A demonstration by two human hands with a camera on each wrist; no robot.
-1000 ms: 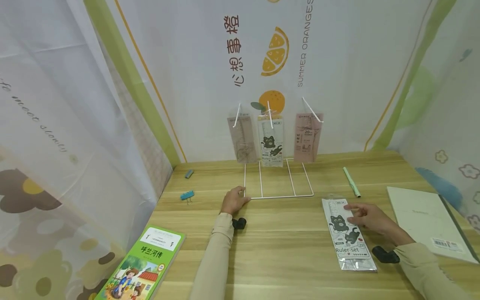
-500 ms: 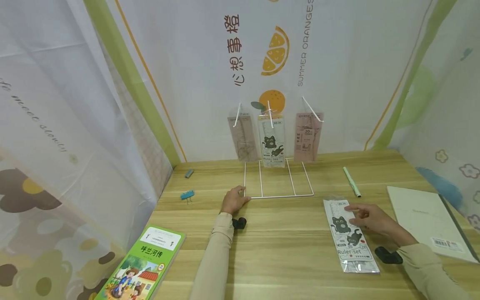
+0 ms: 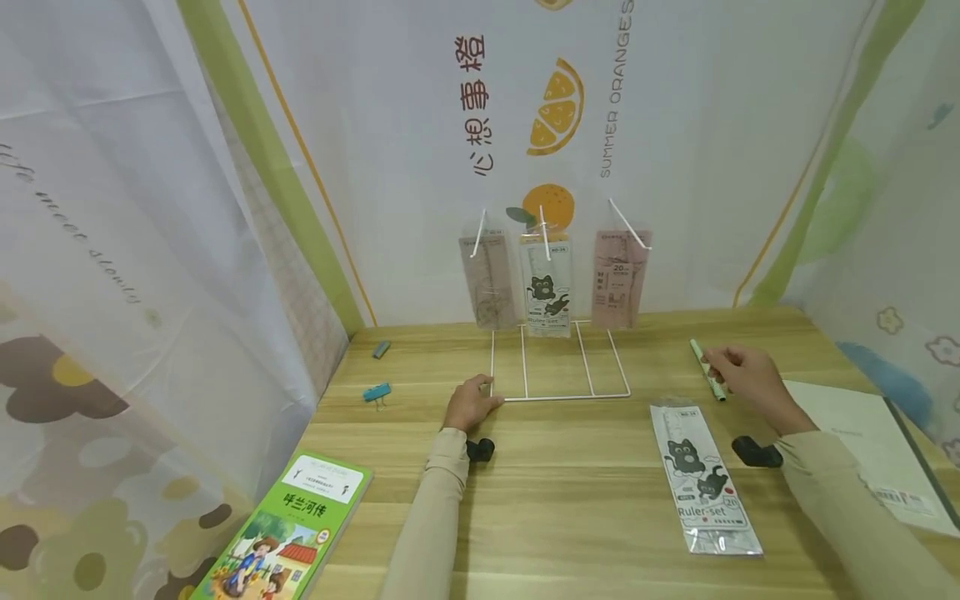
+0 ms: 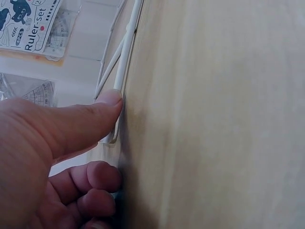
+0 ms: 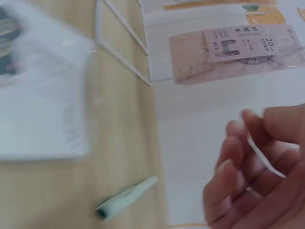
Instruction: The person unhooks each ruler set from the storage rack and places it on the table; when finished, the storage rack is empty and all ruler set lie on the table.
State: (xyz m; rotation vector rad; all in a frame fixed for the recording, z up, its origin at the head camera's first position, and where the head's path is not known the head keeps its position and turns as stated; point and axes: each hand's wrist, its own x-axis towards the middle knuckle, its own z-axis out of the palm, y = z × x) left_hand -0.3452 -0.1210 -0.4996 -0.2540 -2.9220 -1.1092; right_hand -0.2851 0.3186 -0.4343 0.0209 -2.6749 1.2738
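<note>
My left hand (image 3: 471,405) grips the front left corner of a white wire display rack (image 3: 566,398), its thumb along the wire in the left wrist view. Three flat packs of rulers hang from the rack's prongs; the middle one is a cat-print ruler set (image 3: 547,287), with a pinkish pack (image 3: 618,279) at its right and a greyish pack (image 3: 489,282) at its left. Another cat-print ruler set (image 3: 701,483) lies on the table. Beyond it, my right hand (image 3: 750,385) is raised with loosely bent fingers and nothing visible in them, overlapping a light green pen (image 3: 697,350).
A pale notebook (image 3: 847,408) lies at the right, partly behind the right forearm. At the left are a green picture-cover book (image 3: 300,508), a blue binder clip (image 3: 377,392) and a small grey-blue block (image 3: 381,349). Printed curtains (image 3: 405,167) close in the back and sides.
My right hand has left the cat-print ruler set on the table and moved up and away toward the pen. The left hand keeps its place at the rack's corner.
</note>
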